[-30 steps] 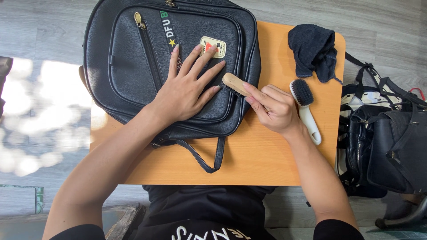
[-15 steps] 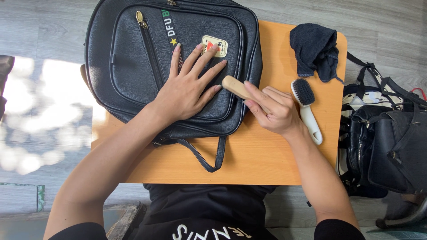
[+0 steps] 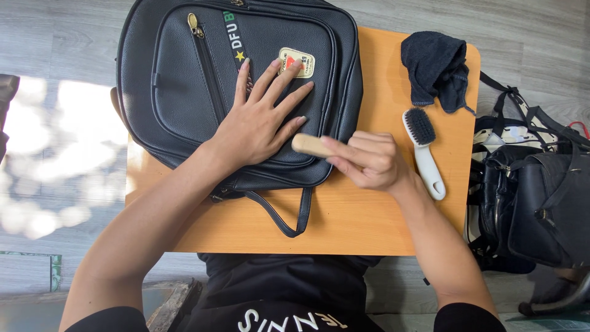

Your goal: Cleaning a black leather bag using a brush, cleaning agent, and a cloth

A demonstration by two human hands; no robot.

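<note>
A black leather backpack (image 3: 184, 92) lies flat on a small orange wooden table (image 3: 369, 221). My left hand (image 3: 258, 123) rests on the backpack's front pocket, palm down with fingers spread, fingertips near a small cream label. My right hand (image 3: 369, 160) grips a wooden-backed brush (image 3: 310, 145), whose free end lies on the lower right part of the backpack, just below my left hand's fingers. The brush's bristles face down and are hidden.
A white-handled brush with black bristles (image 3: 424, 150) lies on the table right of my right hand. A dark blue cloth (image 3: 436, 67) sits at the table's far right corner. Several black bags (image 3: 534, 197) stand on the floor beside the table's right edge.
My right hand has drawn the wooden brush down and to the left across the backpack's lower right side. My left hand has stayed in place.
</note>
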